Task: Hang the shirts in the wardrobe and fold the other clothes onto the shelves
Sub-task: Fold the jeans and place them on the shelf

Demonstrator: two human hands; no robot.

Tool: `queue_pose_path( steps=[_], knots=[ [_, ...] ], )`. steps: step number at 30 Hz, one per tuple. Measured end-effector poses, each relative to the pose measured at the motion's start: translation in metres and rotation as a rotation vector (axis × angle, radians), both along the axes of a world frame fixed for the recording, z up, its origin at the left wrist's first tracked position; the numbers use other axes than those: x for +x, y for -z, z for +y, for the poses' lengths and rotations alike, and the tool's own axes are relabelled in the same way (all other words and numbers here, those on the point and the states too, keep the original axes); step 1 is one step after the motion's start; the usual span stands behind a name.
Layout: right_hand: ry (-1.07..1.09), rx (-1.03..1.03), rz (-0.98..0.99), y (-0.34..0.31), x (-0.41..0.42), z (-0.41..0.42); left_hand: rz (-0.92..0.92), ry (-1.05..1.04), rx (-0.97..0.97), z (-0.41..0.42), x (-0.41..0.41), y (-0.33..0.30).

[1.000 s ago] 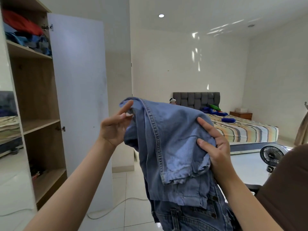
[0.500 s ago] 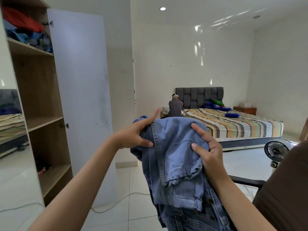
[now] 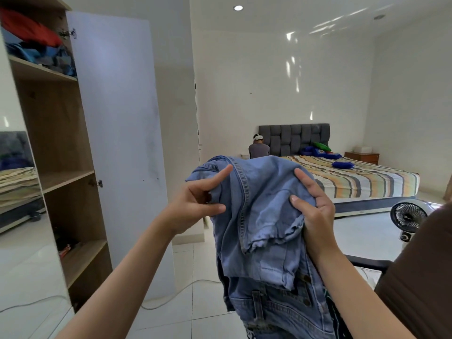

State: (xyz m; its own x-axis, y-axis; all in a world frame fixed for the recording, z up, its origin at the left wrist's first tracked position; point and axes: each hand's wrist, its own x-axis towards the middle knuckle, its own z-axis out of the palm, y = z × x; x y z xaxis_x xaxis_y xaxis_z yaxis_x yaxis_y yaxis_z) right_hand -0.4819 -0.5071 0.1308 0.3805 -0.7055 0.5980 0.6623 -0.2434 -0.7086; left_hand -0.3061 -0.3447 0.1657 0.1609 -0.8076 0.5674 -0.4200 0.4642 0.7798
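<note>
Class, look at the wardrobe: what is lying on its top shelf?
On the wardrobe's top shelf lie a red cloth over bunched blue clothes. What lies behind them is hidden.

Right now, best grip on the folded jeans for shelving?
Grip the jeans at the top fold, one hand per side edge, coming from the sides as the left hand and right hand do. The legs are doubled over there and the waistband hangs below, so that likely keeps the fold intact.

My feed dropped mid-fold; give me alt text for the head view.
Both hands hold up folded blue jeans: the left hand pinches one edge, the right hand grips the other. An open wardrobe stands left, a striped bed behind.
</note>
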Motion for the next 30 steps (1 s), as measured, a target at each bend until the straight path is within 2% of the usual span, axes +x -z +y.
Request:
queue_pose_path(
  steps=[2, 5, 9, 12, 16, 19, 21, 23, 25, 28, 30],
  knots=[
    [-0.002, 0.002, 0.003, 0.000, 0.001, 0.002, 0.054, -0.157, -0.133, -0.004, -0.005, 0.002],
    [-0.008, 0.015, 0.000, 0.000, 0.001, 0.005, 0.168, -0.242, -0.273, -0.008, -0.006, 0.001],
    [-0.014, 0.051, -0.006, -0.003, 0.001, 0.006, 0.033, -0.389, -0.318, -0.014, -0.001, -0.001],
    [-0.007, 0.054, 0.004, -0.003, 0.002, 0.007, -0.087, -0.454, -0.259, -0.013, -0.002, -0.002],
    [0.020, 0.086, 0.003, -0.002, 0.004, 0.003, -0.151, -0.297, -0.046, -0.002, -0.002, -0.005],
    [0.044, 0.091, 0.012, -0.004, 0.004, 0.001, -0.273, -0.206, 0.107, 0.006, 0.000, -0.010],
    [0.040, 0.087, 0.016, -0.005, 0.004, 0.002, -0.398, -0.302, 0.193, 0.007, -0.001, -0.015],
    [0.040, 0.081, 0.019, -0.006, 0.003, 0.004, -0.498, -0.415, 0.161, 0.006, -0.002, -0.017],
    [0.038, 0.099, 0.008, -0.007, 0.001, 0.004, -0.410, -0.391, 0.014, 0.007, -0.001, -0.017],
    [0.032, 0.112, -0.029, -0.012, -0.004, 0.008, 0.034, -0.151, -0.187, 0.008, 0.000, -0.012],
    [0.030, 0.097, -0.046, -0.016, -0.007, 0.011, 0.175, -0.049, -0.234, 0.007, -0.003, -0.009]
  ],
)
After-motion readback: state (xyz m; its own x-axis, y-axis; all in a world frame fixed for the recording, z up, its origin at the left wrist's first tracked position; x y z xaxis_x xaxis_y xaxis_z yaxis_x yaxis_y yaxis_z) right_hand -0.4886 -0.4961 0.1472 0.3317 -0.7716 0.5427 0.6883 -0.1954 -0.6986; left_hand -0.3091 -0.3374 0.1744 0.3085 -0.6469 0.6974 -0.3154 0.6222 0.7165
